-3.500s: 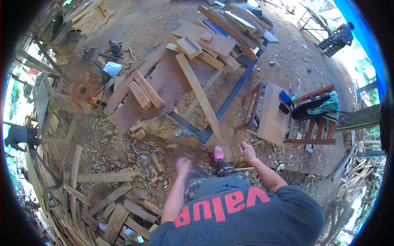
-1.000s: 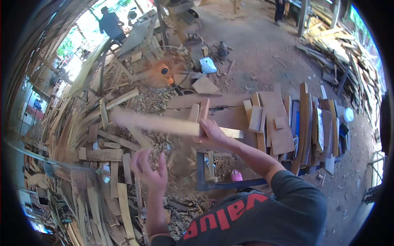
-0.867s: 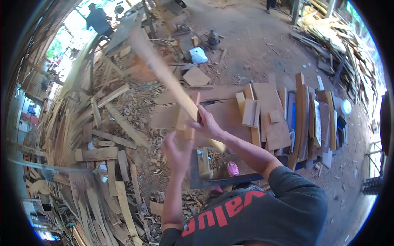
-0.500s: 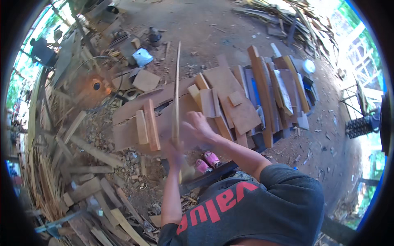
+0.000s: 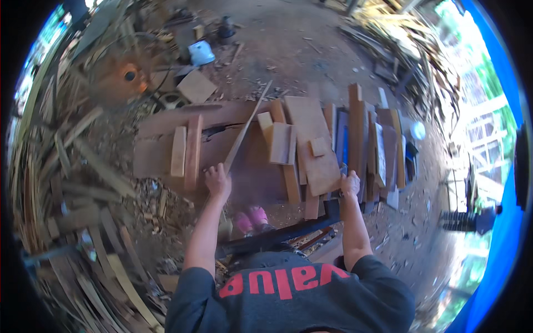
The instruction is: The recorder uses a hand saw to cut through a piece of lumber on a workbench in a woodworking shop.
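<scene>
My left hand (image 5: 218,182) is closed round the lower part of a long thin wooden strip (image 5: 247,125), which slants up and to the right over a wide brown board (image 5: 244,172). Over at the stacked timber, my right hand (image 5: 350,183) is closed beside the near right corner of a flat board (image 5: 315,172). A small thing seems to be at its fingertips, too small to make out. A little block (image 5: 319,146) lies on that flat board. Two short wood pieces, a pale one (image 5: 178,151) and a reddish one (image 5: 193,152), lie left of my left hand.
Offcuts and slats (image 5: 105,172) heap up on the left, near an orange round object (image 5: 131,76). More planks (image 5: 361,133) are stacked to the right, with a white container (image 5: 417,130) beyond. A dark bar (image 5: 272,237) runs close before my body. A slat pile (image 5: 400,50) stands far right.
My left hand has shifted left and up with the strip, which now leans right instead of standing nearly upright in view. My right hand has moved right to the stacked boards and closed.
</scene>
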The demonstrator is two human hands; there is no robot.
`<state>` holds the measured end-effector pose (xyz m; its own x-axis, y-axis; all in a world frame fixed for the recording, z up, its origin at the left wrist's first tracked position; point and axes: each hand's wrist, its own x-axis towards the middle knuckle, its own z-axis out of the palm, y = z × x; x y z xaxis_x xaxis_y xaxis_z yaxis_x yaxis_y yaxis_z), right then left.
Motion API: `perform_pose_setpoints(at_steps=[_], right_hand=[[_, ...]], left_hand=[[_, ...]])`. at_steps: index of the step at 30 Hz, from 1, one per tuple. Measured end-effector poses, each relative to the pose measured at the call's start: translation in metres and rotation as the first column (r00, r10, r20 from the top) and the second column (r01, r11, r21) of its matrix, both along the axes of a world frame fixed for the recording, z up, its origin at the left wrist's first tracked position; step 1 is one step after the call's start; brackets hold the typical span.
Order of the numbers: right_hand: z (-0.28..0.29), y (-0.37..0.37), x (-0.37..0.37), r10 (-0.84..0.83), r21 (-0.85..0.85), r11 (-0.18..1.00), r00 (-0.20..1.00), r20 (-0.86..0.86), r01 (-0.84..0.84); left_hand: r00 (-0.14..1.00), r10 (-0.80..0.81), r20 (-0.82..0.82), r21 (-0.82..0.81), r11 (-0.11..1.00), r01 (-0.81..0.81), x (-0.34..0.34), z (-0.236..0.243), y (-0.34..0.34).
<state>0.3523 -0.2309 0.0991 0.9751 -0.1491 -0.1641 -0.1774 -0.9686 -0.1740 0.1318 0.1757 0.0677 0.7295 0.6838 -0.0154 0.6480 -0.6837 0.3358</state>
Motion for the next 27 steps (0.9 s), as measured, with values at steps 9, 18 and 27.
perform_pose_setpoints(at_steps=[9, 18, 27], right_hand=[[-0.02, -0.045, 0.018, 0.261, 0.091, 0.957, 0.953, 0.155, -0.276], [0.029, 0.04, -0.036, 0.081, 0.431, 0.858, 0.901, 0.426, -0.28], [0.02, 0.223, -0.121, 0.668, 0.469, 0.469, 0.648, 0.367, -0.749]], left_hand=[[0.999, 0.046, -0.017, -0.027, 0.999, -0.047, 0.009, -0.004, -0.008], [0.998, 0.059, -0.003, 0.04, 0.997, -0.059, 0.032, -0.006, 0.006], [0.947, 0.313, -0.064, -0.187, 0.929, -0.32, 0.054, 0.007, 0.016]])
